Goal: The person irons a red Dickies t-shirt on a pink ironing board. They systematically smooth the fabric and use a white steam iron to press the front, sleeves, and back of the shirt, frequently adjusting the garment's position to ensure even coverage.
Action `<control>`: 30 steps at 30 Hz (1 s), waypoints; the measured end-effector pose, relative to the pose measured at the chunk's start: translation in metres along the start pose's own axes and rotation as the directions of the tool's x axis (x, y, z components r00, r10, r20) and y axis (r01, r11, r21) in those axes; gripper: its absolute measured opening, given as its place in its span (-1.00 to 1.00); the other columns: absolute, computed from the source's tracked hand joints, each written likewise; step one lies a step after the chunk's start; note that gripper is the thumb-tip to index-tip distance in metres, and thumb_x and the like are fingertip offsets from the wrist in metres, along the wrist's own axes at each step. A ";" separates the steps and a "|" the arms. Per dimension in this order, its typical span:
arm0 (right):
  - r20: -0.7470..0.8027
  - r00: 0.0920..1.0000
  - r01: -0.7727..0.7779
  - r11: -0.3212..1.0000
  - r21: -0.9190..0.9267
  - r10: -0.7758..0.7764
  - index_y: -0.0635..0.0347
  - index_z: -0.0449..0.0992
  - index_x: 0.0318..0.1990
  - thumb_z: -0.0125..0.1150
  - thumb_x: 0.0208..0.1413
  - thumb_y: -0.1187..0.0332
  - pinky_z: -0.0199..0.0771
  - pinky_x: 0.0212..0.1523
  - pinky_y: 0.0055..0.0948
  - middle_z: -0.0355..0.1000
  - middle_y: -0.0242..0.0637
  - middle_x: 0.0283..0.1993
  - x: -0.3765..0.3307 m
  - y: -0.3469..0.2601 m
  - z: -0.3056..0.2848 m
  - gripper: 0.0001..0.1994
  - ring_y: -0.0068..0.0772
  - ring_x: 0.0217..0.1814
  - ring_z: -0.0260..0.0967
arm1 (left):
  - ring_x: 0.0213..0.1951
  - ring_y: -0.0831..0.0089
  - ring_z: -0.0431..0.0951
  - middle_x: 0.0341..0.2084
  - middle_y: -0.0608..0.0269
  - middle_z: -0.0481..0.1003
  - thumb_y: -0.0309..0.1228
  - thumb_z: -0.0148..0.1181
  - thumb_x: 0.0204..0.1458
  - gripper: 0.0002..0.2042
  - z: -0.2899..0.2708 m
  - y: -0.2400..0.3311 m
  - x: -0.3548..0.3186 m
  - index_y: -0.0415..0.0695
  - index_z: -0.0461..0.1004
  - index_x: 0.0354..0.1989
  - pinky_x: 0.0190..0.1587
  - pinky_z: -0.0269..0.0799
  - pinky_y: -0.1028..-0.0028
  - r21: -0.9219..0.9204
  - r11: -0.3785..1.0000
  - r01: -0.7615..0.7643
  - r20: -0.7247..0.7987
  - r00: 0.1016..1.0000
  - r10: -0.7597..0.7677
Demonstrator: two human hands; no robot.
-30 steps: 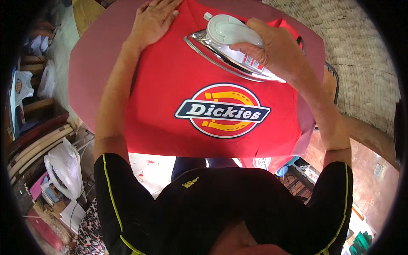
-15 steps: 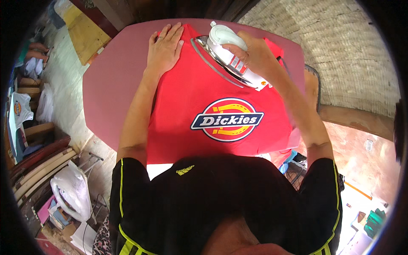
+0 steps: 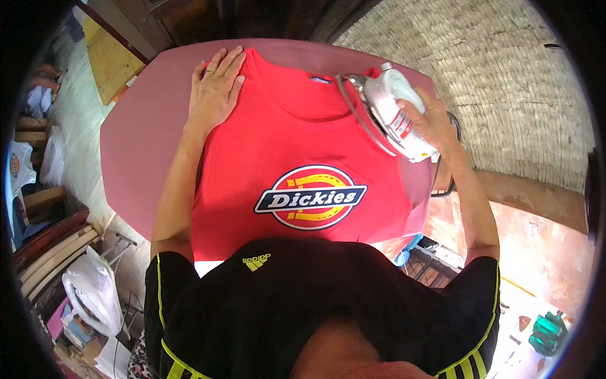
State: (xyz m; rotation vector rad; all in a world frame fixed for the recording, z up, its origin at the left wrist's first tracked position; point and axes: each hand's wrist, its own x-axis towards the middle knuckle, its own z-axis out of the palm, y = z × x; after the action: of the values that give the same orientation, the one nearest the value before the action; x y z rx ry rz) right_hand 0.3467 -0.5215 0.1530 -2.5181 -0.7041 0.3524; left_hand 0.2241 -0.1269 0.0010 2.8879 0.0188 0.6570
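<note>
A red sleeveless top [image 3: 303, 142] with a round printed emblem lies spread on the ironing board [image 3: 142, 158], its neck opening at the far end. My left hand [image 3: 216, 88] rests flat on the board and the top's left shoulder edge, fingers stretched out. A white steam iron [image 3: 392, 114] is in my right hand [image 3: 430, 120], which is wrapped round its handle. The iron stands over the top's right shoulder and armhole, tilted slightly, its metal edge toward the neckline. Whether its soleplate touches the cloth I cannot tell.
A woven mat wall [image 3: 499, 95] rises behind the board on the right. To the left are a white plastic bag [image 3: 95, 287], stacked boards [image 3: 57, 256] and a yellowish panel [image 3: 110, 57]. A green object [image 3: 547, 333] sits at lower right.
The iron in my right hand has shifted right and slightly nearer, uncovering the neckline. My left hand stays on the left shoulder edge; the whole view has shifted somewhat.
</note>
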 end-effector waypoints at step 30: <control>0.083 0.956 0.283 0.959 -0.012 -0.281 0.22 0.43 0.13 0.25 0.16 -0.02 0.52 -0.24 -0.39 0.55 -0.08 -0.21 0.061 -0.023 0.040 -0.45 -0.33 -0.27 0.53 | 0.36 0.35 0.19 0.34 0.51 0.24 -0.18 -0.11 0.31 -0.57 0.007 -0.010 -0.004 0.10 0.27 0.34 0.36 0.01 0.10 0.043 0.997 -0.068 -0.047 0.996 0.070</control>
State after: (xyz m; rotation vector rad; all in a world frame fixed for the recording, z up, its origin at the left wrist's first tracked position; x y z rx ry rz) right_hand 0.3736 -0.4554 0.1241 -2.3912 -1.0899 0.3454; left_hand 0.2238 -0.1182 -0.0084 2.9230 -0.0621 0.7466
